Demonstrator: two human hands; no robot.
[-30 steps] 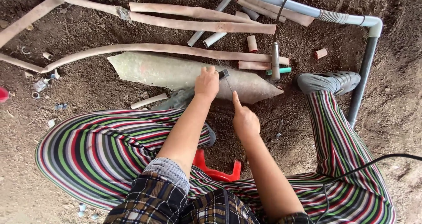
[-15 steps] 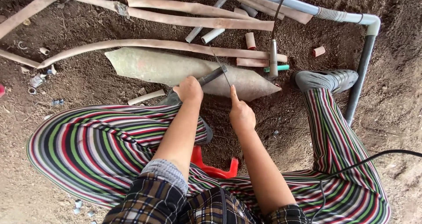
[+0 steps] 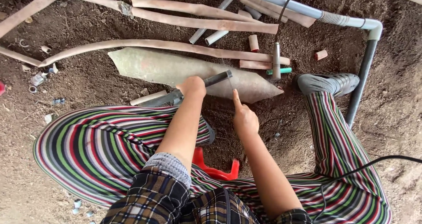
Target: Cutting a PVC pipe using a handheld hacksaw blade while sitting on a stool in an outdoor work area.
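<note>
1. A dark-handled tool point(image 3: 217, 78) lies across the right half of a long grey pointed slab point(image 3: 176, 70) on the dirt floor point(image 3: 88, 81).
2. The left hand point(image 3: 192, 86) is clenched around the tool's handle.
3. The right hand point(image 3: 244, 116), forefinger extended and other fingers curled, points at the slab's near edge, holding nothing.
4. Striped trousers point(image 3: 88, 149) flank both arms; tan pipes point(image 3: 193, 21) lie beyond, a grey pipe point(image 3: 360, 81) at right.

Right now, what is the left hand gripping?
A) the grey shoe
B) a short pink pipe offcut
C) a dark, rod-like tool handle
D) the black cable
C: the left hand is closed around a dark tool handle that sticks out over the grey pointed slab, while the right hand points a finger beside it.
</note>
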